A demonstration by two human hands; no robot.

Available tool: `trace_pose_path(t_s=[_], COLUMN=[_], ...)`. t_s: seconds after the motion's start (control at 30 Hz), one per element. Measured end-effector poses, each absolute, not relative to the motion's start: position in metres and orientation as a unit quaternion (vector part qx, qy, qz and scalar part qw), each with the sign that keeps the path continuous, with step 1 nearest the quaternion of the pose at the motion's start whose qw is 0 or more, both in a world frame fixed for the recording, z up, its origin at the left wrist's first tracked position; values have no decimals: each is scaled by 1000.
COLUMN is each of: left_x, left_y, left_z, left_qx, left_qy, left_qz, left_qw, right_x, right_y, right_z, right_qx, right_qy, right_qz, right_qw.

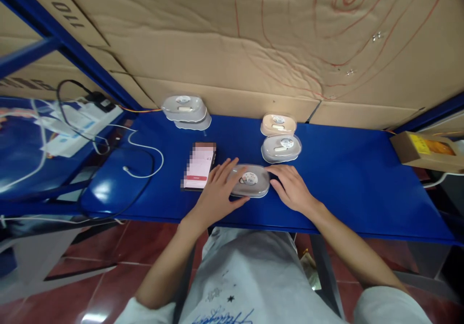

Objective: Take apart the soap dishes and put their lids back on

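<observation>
A grey lidded container [251,180] lies on the blue table [348,179] right in front of me. My left hand [217,193] grips its left side, fingers wrapped over the lid and thumb at its front edge. My right hand [292,188] presses against its right side, fingers together along the rim. A phone [198,165] with a lit screen lies just left of my left hand.
A grey container [281,148] and a beige one [278,124] sit behind. A stack of two grey containers [185,111] stands at the back left. White cables [145,159] and a power strip [78,121] lie left; a cardboard box [424,151] at right.
</observation>
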State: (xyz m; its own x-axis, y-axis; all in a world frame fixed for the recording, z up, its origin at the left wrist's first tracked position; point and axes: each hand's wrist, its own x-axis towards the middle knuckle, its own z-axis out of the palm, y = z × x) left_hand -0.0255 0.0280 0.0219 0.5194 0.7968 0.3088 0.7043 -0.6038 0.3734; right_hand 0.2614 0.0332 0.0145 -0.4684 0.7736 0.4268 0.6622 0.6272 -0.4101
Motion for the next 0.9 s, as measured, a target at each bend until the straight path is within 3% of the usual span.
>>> trace_pose_path(t_s=[0.13,0.4,0.57,0.7,0.9], left_x=[-28,-25,-27,-20,-4], left_y=[45,51,63,94,124], left_z=[28,28,31,33,24], left_qx=[834,781,771,773,791], left_qy=[436,468,482,517,519], left_qz=[261,290,336,328,252], left_qw=[214,295,247,166,206], right_x=[258,254,253,255,255], right_y=[30,29,28,29,28], right_z=[12,3,3,7,11], right_qx=[-400,-398,-392,-345,-305], right_qy=[-848,-856,-860,-900,-920], right_qz=[97,112,87,67,65], right_qw=[333,310,316,257,239])
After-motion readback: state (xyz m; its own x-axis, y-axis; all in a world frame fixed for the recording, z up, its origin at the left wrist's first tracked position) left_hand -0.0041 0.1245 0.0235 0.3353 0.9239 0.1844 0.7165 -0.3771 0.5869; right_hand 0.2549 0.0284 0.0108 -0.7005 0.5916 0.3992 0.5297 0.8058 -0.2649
